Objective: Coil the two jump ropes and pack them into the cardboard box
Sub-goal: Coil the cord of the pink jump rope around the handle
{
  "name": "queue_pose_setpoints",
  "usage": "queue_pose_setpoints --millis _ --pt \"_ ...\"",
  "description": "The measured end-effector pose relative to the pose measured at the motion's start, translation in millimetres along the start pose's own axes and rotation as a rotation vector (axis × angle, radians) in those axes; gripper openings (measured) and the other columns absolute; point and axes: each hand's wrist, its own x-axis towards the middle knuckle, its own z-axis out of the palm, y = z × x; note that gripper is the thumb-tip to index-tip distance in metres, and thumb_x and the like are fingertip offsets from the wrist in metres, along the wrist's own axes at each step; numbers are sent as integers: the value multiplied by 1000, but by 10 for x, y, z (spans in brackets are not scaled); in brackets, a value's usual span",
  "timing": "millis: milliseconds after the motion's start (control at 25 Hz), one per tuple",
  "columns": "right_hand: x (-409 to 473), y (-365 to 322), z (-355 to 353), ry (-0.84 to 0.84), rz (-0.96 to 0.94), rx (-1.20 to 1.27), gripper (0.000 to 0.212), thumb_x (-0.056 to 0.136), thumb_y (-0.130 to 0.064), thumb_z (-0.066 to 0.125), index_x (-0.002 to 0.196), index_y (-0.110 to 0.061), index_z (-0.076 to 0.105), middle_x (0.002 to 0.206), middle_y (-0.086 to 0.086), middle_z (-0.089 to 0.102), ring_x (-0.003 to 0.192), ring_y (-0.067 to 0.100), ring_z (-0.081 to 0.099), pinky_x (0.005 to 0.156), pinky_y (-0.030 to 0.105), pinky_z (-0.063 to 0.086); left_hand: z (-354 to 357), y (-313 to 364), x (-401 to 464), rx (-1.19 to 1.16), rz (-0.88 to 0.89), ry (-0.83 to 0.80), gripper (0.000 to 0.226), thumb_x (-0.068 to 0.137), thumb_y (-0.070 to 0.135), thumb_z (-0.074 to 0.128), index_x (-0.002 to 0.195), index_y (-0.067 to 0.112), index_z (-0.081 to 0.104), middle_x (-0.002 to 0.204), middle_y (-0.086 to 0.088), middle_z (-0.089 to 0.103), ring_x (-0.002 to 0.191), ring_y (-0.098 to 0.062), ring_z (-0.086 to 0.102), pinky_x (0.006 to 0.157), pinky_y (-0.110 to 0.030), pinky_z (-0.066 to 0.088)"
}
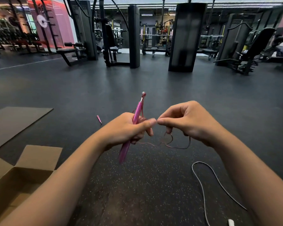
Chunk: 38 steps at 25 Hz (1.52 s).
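Cardboard box (23,176) cut off by left and bottom edges. Grey rope (203,191) runs out bottom edge; its white handle (231,222) cropped. Pink handle (129,136) middle hidden in left hand (126,129), lower end blurred. Thin pink cord (170,142) partly hidden behind right hand (186,123).

Pink rope handle (136,116) upright; grey rope (203,190) on floor; box (39,158) open, btm-left.

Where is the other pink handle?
In the head view, the loose pink handle lies on the dark gym floor, just left of the left hand and beyond the open cardboard box.
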Motion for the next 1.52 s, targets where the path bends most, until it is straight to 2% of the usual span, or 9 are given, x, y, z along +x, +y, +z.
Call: queue_pose_setpoints --millis 200,320,440,520,680,880,1040,1280,1520 --pt "57 180 17 257 97 -164 58 65 -66 85 60 -11 68 48 -1 58 48 12 45 53 26 37 -7 99 -19 -350 4 -146 30 100 24 56 86 1 69 49 -2 51 52 -21 44 53 -25 44" --pt "35 163 -30 131 30 59 35 87 -46 76 72 -15 72 57 -6 54 55 8 40 53 23 32 1 120 -13 -518 36 -85 30 95 24 56 91 -2 70 59 -5 65 53 -17 59 58 -27 51" --pt "12 71 -75 0 -57 253 19 98 -27 65 95 -11 75 75 2 67 57 10 41 54 20 32 61 98 0 -520 36 -10 32 93 32 59 81 6 71 41 6 39 33 -7 35 46 -27 33" --pt "2 52 -73 -24 -29 355 18 94 -26 68 101 -10 74 80 9 73 52 14 37 48 20 29 84 85 14 -511 31 15 33 94 34 58 80 6 70 39 8 34 31 -6 31 46 -26 30" --pt "5 62 -43 128 79 378 21 88 -29 75 94 -10 69 78 17 78 41 15 24 41 20 18 87 72 20 -569 45 95 31 101 26 55 93 -1 69 56 1 61 54 -12 63 59 -26 53" --pt "12 115 -60 192 18 258 23 93 -34 71 99 -14 80 73 6 75 53 14 34 51 20 26 170 81 42 -502 55 105 38 102 34 52 91 3 72 49 7 34 38 -7 30 52 -27 39" --pt "13 88 -56 70 15 312 20 95 -28 68 107 -17 81 87 -1 76 65 13 39 59 20 31 194 83 55 -517 65 138 36 105 29 51 95 0 69 52 6 41 44 -9 40 56 -26 48" --pt "82 156 78 365 -141 274 20 78 -30 83 82 -12 74 64 6 65 55 8 56 57 16 43 178 204 -74 -781 -55 -242 36 97 36 58 74 10 67 35 13 33 28 0 33 41 -18 40" --pt "54 331 392 -12 -85 720 44 60 -53 92 82 -18 79 78 7 65 68 11 56 65 19 50 75 306 -84 -1312 78 -559 31 105 23 52 89 0 66 52 0 67 50 -13 65 62 -28 58"
